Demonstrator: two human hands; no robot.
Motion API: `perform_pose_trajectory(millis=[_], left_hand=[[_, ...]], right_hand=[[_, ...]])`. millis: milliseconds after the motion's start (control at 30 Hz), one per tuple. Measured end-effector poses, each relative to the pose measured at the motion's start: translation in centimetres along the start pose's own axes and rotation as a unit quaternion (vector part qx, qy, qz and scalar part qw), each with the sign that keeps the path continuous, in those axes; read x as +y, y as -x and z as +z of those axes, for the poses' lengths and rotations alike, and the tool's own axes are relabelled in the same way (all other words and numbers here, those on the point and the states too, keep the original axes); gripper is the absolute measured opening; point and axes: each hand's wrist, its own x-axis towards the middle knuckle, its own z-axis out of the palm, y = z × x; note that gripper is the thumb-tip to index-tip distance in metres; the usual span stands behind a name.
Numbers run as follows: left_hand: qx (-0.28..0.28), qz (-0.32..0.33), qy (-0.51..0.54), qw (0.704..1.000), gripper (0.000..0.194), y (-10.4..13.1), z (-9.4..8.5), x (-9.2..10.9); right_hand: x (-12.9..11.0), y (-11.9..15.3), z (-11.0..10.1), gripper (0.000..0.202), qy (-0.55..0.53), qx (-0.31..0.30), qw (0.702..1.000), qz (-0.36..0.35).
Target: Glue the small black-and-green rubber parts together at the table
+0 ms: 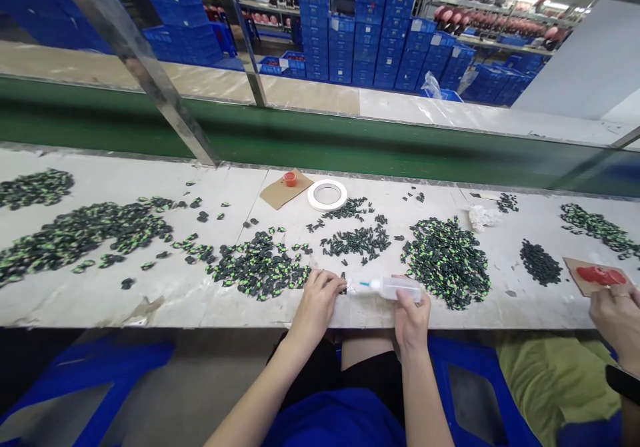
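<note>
My right hand (413,310) is wrapped round a translucent squeeze bottle (400,288), which lies nearly level with its thin blue tip pointing left. My left hand (323,290) rests at the table's front edge, its fingers closed together by a small dark part (343,284) just left of the tip. Left of my left hand spreads a pile of black and green parts (260,264). Small dark pieces (356,242) lie beyond my hands. A larger black and green pile (447,260) sits to the right of the bottle.
A white tape roll (327,196) lies beside brown cardboard (280,194) with a red cap (289,179). At the right, another person's hand (617,320) touches cardboard with red material (600,274). Behind the white table (175,304) runs a green belt (320,144); blue crates (367,47) stand beyond.
</note>
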Motion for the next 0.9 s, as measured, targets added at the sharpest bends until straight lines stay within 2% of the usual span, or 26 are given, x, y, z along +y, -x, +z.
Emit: perform_pose_trajectory(millis=[67, 167, 267, 500, 633, 900], left_hand=[[0.001, -0.007, 0.021, 1.000, 0.019, 0.2, -0.1, 0.0], [0.000, -0.028, 0.060, 0.998, 0.017, 0.7, -0.3, -0.2], [0.005, -0.055, 0.094, 0.994, 0.016, 1.1, -0.4, -0.3], [0.029, -0.088, 0.114, 0.989, 0.015, 1.1, -0.3, -0.1], [0.037, -0.095, 0.120, 0.988, 0.012, 1.1, -0.3, -0.1], [0.044, -0.105, 0.128, 0.985, 0.009, 1.2, -0.3, -0.2]], right_hand=[[0.0, -0.1, 0.2, 0.042, -0.032, 0.038, 0.998, 0.024], [-0.1, -0.1, 0.8, 0.045, -0.022, 0.057, 0.997, 0.048], [-0.1, 0.0, 1.3, 0.044, 0.022, 0.059, 0.997, 0.046], [-0.3, 0.6, 2.2, 0.044, 0.188, 0.050, 0.981, -0.024], [-0.6, 0.6, 2.5, 0.044, 0.213, 0.048, 0.975, -0.033], [-0.7, 0.5, 2.7, 0.043, 0.211, 0.034, 0.977, -0.008]])
